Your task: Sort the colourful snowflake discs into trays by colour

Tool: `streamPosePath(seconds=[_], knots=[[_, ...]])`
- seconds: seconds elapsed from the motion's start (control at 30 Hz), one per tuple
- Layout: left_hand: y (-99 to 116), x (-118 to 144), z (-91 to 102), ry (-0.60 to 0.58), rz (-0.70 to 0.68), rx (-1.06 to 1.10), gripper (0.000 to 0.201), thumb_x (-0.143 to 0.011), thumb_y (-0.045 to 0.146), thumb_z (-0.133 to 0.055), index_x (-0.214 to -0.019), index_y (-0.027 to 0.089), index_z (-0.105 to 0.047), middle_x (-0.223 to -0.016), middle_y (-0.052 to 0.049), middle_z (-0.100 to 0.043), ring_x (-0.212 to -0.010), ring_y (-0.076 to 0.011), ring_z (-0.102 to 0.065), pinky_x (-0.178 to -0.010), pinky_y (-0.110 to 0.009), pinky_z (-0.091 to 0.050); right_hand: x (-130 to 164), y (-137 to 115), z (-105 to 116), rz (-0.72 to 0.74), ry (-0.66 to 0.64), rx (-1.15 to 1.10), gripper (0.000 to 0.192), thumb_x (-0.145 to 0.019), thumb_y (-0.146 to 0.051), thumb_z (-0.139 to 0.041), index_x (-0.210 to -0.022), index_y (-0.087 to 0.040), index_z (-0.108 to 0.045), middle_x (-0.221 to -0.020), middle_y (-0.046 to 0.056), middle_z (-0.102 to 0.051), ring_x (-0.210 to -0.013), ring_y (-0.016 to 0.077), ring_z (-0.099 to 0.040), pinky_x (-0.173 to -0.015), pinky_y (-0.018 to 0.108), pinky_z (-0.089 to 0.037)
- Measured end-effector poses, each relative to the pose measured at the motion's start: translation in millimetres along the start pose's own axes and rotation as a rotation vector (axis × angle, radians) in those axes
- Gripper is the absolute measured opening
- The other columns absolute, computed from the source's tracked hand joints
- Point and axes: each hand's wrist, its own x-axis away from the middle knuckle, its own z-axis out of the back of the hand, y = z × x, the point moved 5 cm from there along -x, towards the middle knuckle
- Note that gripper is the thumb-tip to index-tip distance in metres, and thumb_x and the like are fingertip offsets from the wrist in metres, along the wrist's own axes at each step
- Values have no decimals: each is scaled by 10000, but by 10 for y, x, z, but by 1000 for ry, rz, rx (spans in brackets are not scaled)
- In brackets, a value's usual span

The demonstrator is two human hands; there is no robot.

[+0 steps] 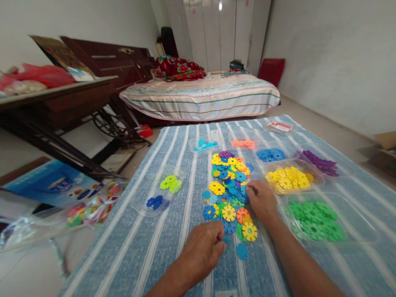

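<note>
A mixed pile of plastic snowflake discs [230, 185] in blue, yellow, orange, green and purple lies on a blue-and-white striped cloth [148, 247]. My left hand [202, 247] rests at the pile's near edge, its fingertips pinched on a blue disc [225, 240]. My right hand [262, 202] lies on the right side of the pile, fingers curled on a dark green disc [254, 190]. Clear trays hold sorted discs: green [314, 220], yellow [289, 178], purple [321, 164], blue [271, 154], orange [244, 143], light blue [205, 144].
A clear tray at left holds lime [171, 183] and dark blue discs [156, 202]. Plastic bags of toys [93, 206] lie off the cloth's left edge. A dark sewing-machine table [62, 107] stands at left, a bed [201, 97] behind, a cardboard box [385, 150] at right.
</note>
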Motion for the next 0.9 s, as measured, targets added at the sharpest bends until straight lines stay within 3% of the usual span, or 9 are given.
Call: streamPosePath(seconds=[0.13,0.23,0.33,0.5,0.57,0.63,0.73,0.9], knots=[[-77,-86,86,-14,39,198,66,-689,185,-502,-633,176,-468,-553,49,-452,-553,-97,-445,-529,-209,-293,8,-6,-6,-1,6,-1,195,-780,-306,-472,-734,-201,-630,-770,32,-629,-775,180,-534,-736,302,-381],[-149,-255,285,98,30,280,53,-700,226,-519,-703,173,-524,-560,53,-470,-540,-98,-461,-534,-209,-325,15,-6,-11,-4,1,-12,204,-785,-310,-463,-741,-202,-630,-770,31,-629,-770,178,-533,-725,298,-378],[-200,-536,655,287,31,223,119,-709,277,-541,-765,176,-570,-587,36,-533,-576,-123,-504,-565,-228,-357,20,-3,-10,-16,4,-31,204,-787,-317,-467,-755,-200,-631,-780,35,-636,-782,183,-539,-731,302,-381],[-204,-1171,1529,617,97,4,228,-726,290,-555,-894,159,-637,-693,-30,-638,-735,-177,-567,-689,-272,-388,25,-30,-8,-27,-1,-51,197,-785,-312,-475,-753,-197,-631,-791,38,-641,-791,190,-538,-749,310,-386],[-197,-1381,1805,693,127,-58,309,-749,323,-541,-975,135,-638,-815,-77,-669,-824,-200,-569,-750,-294,-382,29,-50,0,-29,6,-58,204,-786,-314,-471,-758,-195,-634,-800,41,-640,-797,192,-537,-751,312,-386],[-178,-1492,1944,722,142,-126,381,-782,372,-501,-1028,108,-623,-937,-131,-665,-876,-231,-559,-775,-327,-376,34,-62,8,-32,15,-62,211,-788,-315,-468,-765,-192,-638,-806,45,-639,-796,192,-536,-750,313,-386],[-97,-1438,1839,668,107,-206,365,-809,341,-463,-1015,86,-622,-959,-151,-656,-857,-232,-559,-756,-327,-375,41,-53,5,-38,9,-54,211,-790,-313,-466,-772,-194,-639,-808,46,-638,-794,193,-536,-743,313,-384],[173,-980,1083,343,-150,-208,231,-813,275,-467,-753,145,-648,-688,-12,-627,-677,-132,-547,-626,-223,-344,39,-7,-10,-26,-14,-40,205,-791,-322,-472,-759,-204,-636,-787,39,-634,-781,192,-534,-722,309,-383]])
